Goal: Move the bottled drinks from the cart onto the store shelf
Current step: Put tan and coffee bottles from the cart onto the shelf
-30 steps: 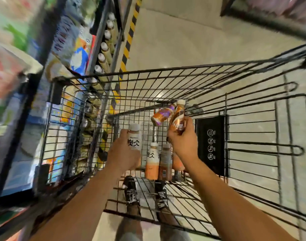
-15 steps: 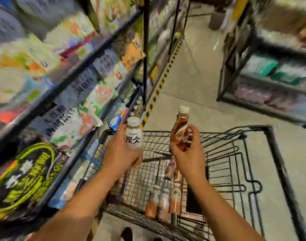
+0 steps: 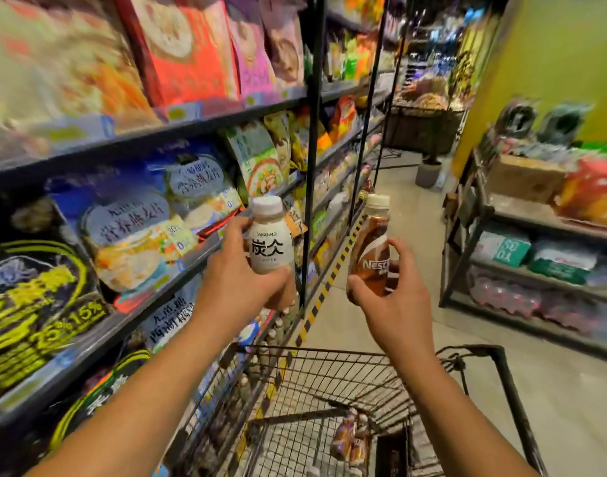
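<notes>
My left hand (image 3: pixel 236 280) grips a white latte bottle (image 3: pixel 269 241) with black characters, held upright at chest height beside the left shelving. My right hand (image 3: pixel 395 304) holds a brown coffee bottle (image 3: pixel 372 249) with a cream cap, also upright, over the aisle. Both hands are raised above the black wire cart (image 3: pixel 329 380). At least one brown bottle (image 3: pixel 347 438) lies low in the cart basket. The store shelf (image 3: pixel 178 266) on the left runs along the aisle, and small bottles (image 3: pixel 260 359) stand on its lowest level beside the cart.
The left shelves carry bags of cereal and snacks (image 3: pixel 140 242), divided by black uprights (image 3: pixel 310 149). A yellow-black floor stripe (image 3: pixel 326 284) runs along their base. Another rack (image 3: pixel 522 256) with packs stands across the aisle at right, next to a yellow wall (image 3: pixel 553 63).
Both hands rose out of the cart with a bottle each. My view swung up from the basket to the left shelves and the aisle.
</notes>
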A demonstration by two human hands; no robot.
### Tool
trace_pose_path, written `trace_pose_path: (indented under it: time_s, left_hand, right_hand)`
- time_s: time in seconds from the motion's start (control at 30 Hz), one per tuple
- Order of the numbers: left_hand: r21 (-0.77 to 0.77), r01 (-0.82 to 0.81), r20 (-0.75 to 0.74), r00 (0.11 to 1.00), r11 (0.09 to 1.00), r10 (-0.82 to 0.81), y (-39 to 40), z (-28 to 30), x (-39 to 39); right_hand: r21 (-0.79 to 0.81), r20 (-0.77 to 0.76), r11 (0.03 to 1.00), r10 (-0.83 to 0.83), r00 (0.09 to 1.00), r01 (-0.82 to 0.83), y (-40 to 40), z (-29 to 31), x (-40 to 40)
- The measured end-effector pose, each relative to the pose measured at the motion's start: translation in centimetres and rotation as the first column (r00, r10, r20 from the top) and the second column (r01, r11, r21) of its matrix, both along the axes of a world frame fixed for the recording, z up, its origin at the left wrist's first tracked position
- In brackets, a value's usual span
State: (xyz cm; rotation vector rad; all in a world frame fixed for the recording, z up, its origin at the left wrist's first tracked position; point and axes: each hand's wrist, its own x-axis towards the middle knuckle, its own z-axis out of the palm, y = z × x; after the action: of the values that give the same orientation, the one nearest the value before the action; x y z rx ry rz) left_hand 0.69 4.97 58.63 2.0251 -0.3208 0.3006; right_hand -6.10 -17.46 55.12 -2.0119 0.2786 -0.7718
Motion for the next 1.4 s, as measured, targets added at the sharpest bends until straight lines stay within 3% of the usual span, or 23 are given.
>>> trace_pose_path:
  time_s: [0.23,0.47,0.8,1.03,1.4]
  left_hand:
    - [0.009,-0.099,0.057,0.994,0.995,0.099,2.9,3.7,-3.0]
    - [0.006,-0.268,0.086,0.96,0.963,0.266,9.4,5.4,-7.0]
    - [-0.047,-0.54,0.127,0.831,0.84,0.541,25.9,7.4,-16.6]
    - [-0.036,-0.66,0.135,0.741,0.751,0.658,38.4,8.4,-25.8]
    - [-0.01,-0.761,0.138,0.641,0.649,0.755,51.8,9.0,-35.4]
  right_hand:
    - [-0.038,0.038,0.998,0.061,0.997,-0.059,1.7,3.8,-1.5]
    - [-0.069,0.068,0.972,0.23,0.971,-0.225,7.9,5.8,-1.5]
    - [-0.098,0.102,0.828,0.56,0.822,-0.552,24.8,7.7,-2.7]
    - [-0.016,0.152,0.69,0.717,0.68,-0.724,39.4,8.3,-7.4]
    - [0.021,0.138,0.579,0.806,0.576,-0.815,55.1,8.1,-14.5]
